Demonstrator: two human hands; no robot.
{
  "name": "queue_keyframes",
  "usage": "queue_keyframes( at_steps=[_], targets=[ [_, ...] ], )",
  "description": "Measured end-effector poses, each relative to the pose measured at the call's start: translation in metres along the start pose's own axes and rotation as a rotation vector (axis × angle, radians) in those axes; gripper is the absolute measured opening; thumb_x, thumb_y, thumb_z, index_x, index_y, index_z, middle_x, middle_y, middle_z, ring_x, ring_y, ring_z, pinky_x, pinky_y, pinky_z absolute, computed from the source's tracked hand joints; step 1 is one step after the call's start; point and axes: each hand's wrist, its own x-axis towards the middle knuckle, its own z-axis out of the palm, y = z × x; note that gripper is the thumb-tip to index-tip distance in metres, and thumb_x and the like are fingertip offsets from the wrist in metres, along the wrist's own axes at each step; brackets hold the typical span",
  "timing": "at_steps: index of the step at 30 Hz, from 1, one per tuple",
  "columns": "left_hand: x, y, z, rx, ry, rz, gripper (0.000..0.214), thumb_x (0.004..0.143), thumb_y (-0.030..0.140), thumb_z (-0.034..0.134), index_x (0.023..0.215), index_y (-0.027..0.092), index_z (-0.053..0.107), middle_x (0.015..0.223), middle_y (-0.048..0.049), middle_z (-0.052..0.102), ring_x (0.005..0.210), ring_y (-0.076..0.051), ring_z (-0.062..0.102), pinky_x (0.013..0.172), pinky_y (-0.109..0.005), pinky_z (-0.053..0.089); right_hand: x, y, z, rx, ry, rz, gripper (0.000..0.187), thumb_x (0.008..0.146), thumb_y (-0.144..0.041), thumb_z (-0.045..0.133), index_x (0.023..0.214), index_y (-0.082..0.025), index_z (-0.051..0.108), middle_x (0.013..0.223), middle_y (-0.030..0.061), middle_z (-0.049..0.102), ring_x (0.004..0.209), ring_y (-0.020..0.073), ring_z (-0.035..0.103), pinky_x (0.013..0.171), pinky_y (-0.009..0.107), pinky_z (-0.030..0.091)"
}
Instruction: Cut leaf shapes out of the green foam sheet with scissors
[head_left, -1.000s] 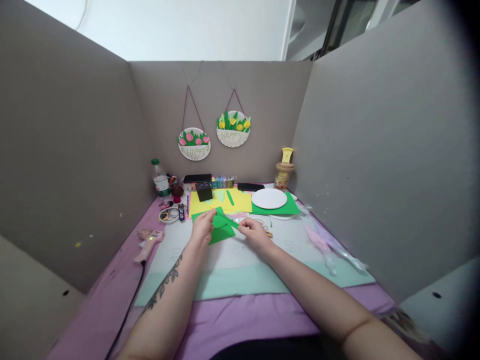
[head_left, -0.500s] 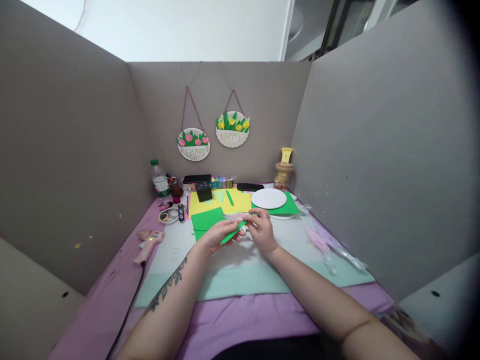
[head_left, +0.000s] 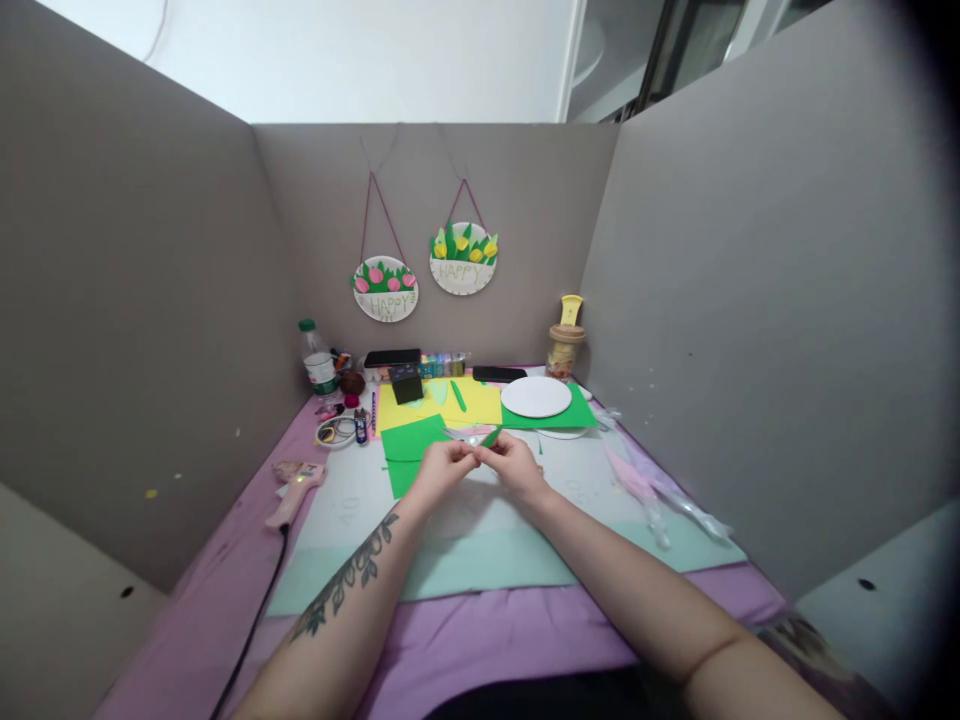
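My left hand [head_left: 441, 468] and my right hand [head_left: 513, 463] meet over the pale cutting mat [head_left: 480, 530], fingers pinched together. Between them is a small green paper piece [head_left: 491, 437], its tip poking up above my right fingers. A green paper sheet [head_left: 409, 446] lies flat on the mat just left of my left hand. Scissors [head_left: 465, 436] lie on the mat right behind my fingers.
Yellow paper [head_left: 474, 402], a white paper plate [head_left: 536, 396] on green paper, a glue gun [head_left: 294, 486] with cord at left, a water bottle [head_left: 318, 362], small tools, a jar [head_left: 566, 346] and plastic-wrapped sticks [head_left: 651, 490] at right. Grey partition walls enclose the desk; two decorated plates hang behind.
My hands have come together and the small green piece is now pinched between both. The large green sheet, earlier under my left hand, now lies flat on the mat.
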Motion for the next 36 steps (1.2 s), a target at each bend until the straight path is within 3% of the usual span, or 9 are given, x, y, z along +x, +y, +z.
queue_keyframes(
  at_steps=[4,9,17,19,21,24,27,32,36],
  targets=[
    [0.002,-0.003,-0.005,0.122,-0.033,0.042,0.019,0.071,0.033,0.063,0.065,0.014,0.066,0.061,-0.002,0.062,0.056,-0.013,0.049,0.055,-0.023,0.032,0.001,-0.006,-0.003,-0.039,0.06,0.035,0.028,0.062,-0.042,0.073,0.068,-0.017,0.063,0.068,0.0012,0.061,0.066,0.0166,0.054,0.064,0.029,0.042],
    [0.007,-0.01,-0.013,0.226,-0.047,0.072,0.019,0.071,0.032,0.062,0.061,0.015,0.064,0.057,-0.0004,0.058,0.054,-0.012,0.046,0.053,-0.023,0.028,0.004,-0.013,-0.011,-0.09,0.137,-0.041,0.03,0.064,-0.041,0.072,0.055,-0.018,0.055,0.067,-0.0001,0.055,0.067,0.0157,0.053,0.065,0.029,0.04],
    [0.006,-0.01,-0.018,0.365,-0.002,0.05,0.023,0.073,0.035,0.059,0.064,0.015,0.067,0.057,-0.0002,0.06,0.056,-0.014,0.049,0.053,-0.024,0.03,0.014,-0.015,-0.025,0.105,0.324,-0.074,0.03,0.066,-0.045,0.07,0.064,-0.018,0.056,0.057,-0.0035,0.049,0.056,0.0118,0.044,0.056,0.026,0.037],
    [0.006,-0.009,-0.017,0.377,0.007,0.045,0.025,0.074,0.037,0.058,0.066,0.015,0.067,0.058,-0.0001,0.061,0.057,-0.014,0.05,0.054,-0.024,0.031,0.014,-0.011,-0.021,0.113,0.272,-0.066,0.033,0.067,-0.049,0.069,0.075,-0.018,0.06,0.063,-0.0019,0.055,0.058,0.0128,0.047,0.056,0.025,0.038],
    [0.006,-0.008,-0.016,0.369,0.005,0.057,0.027,0.076,0.038,0.057,0.068,0.014,0.068,0.061,-0.0007,0.062,0.059,-0.013,0.051,0.055,-0.024,0.033,0.011,-0.007,-0.012,0.069,0.129,-0.05,0.04,0.063,-0.05,0.072,0.086,-0.018,0.063,0.076,0.0017,0.062,0.066,0.0153,0.053,0.06,0.027,0.041],
    [0.005,-0.006,-0.014,0.362,-0.025,0.072,0.031,0.078,0.04,0.055,0.072,0.014,0.07,0.065,-0.0021,0.065,0.061,-0.014,0.053,0.057,-0.024,0.034,0.006,-0.005,0.002,-0.008,0.051,-0.04,0.036,0.062,-0.047,0.075,0.079,-0.017,0.065,0.083,0.0049,0.065,0.073,0.0175,0.057,0.067,0.029,0.044],
    [0.004,-0.004,-0.014,0.389,-0.048,0.083,0.028,0.077,0.038,0.056,0.072,0.015,0.072,0.066,-0.002,0.067,0.063,-0.015,0.055,0.059,-0.024,0.035,0.005,-0.009,0.003,0.001,0.121,0.016,0.033,0.06,-0.046,0.076,0.067,-0.017,0.062,0.075,0.0041,0.064,0.072,0.018,0.058,0.066,0.029,0.044],
    [0.005,-0.003,-0.019,0.394,-0.065,0.064,0.025,0.075,0.036,0.058,0.07,0.016,0.072,0.063,-0.0003,0.064,0.059,-0.014,0.052,0.057,-0.024,0.033,0.011,-0.019,-0.016,0.229,0.171,0.15,0.04,0.051,-0.05,0.079,0.064,-0.017,0.059,0.06,-0.0002,0.059,0.061,0.0153,0.056,0.058,0.027,0.043],
    [0.007,-0.006,-0.027,0.371,-0.042,0.058,0.027,0.075,0.038,0.058,0.07,0.016,0.072,0.058,-0.0002,0.063,0.057,-0.014,0.052,0.054,-0.024,0.032,0.021,-0.019,-0.035,0.247,0.321,0.164,0.046,0.047,-0.05,0.081,0.054,-0.019,0.047,0.044,-0.0084,0.039,0.042,0.0069,0.035,0.042,0.022,0.028]
  ],
)
